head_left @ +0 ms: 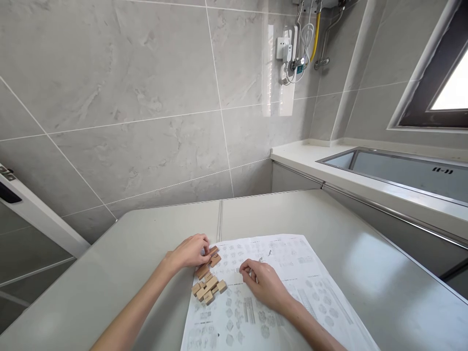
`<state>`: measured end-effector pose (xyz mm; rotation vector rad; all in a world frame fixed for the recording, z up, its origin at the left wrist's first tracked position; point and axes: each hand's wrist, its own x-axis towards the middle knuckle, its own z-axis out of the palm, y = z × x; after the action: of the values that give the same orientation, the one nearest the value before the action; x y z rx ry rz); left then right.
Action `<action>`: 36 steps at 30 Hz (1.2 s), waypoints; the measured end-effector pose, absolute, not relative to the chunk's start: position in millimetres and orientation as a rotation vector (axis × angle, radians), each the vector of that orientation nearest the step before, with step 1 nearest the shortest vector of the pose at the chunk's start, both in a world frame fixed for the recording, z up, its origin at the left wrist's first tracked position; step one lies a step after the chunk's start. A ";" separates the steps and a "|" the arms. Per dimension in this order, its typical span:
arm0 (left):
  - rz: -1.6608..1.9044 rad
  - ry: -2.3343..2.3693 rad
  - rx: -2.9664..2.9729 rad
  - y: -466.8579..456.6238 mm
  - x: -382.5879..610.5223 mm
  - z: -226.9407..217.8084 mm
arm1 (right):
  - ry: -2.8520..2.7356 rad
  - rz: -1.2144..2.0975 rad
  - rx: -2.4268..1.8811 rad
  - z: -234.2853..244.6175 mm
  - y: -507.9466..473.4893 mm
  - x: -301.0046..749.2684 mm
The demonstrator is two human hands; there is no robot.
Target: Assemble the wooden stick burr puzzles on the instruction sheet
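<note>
My left hand (pixel 192 252) is closed, with thumb and fingertips on a brown wooden puzzle block (pixel 214 250) at the upper end of a small group of wooden pieces. Just below it lie other notched brown pieces (pixel 202 271). Nearer to me is a cluster of paler interlocking wooden pieces (pixel 209 287), resting on the left edge of a large printed sheet (pixel 288 312). Over the middle of the sheet my right hand (pixel 263 282) is curled, thumb against the fingers. Whatever it may hold is hidden.
The sheet carries rows of small grey drawings and lies on a pale table (pixel 161 239) with a seam across it. Behind stands a grey tiled wall (pixel 146 97). At the right is a white counter (pixel 303 153) with a sink (pixel 402 170); a door frame (pixel 44 209) is at the left.
</note>
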<state>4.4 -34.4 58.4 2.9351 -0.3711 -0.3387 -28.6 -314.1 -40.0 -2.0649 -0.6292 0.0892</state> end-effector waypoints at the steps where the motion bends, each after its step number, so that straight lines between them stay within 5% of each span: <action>1: -0.341 -0.368 2.923 -32.8 4.2 57.8 | -0.629 0.090 -2.066 -40.0 -314.0 -28.6; 17: -0.040 0.058 2.994 16.6 -9.4 64.9 | -0.622 0.108 -2.073 -38.2 -315.4 -30.5; 36: -0.260 0.223 2.746 64.0 -32.7 39.5 | -0.635 0.105 -2.085 -39.3 -315.2 -31.5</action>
<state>-32.7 64.0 39.5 2.7464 0.2229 -0.2598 -31.5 -315.2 -39.3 -2.0848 -0.6352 0.1048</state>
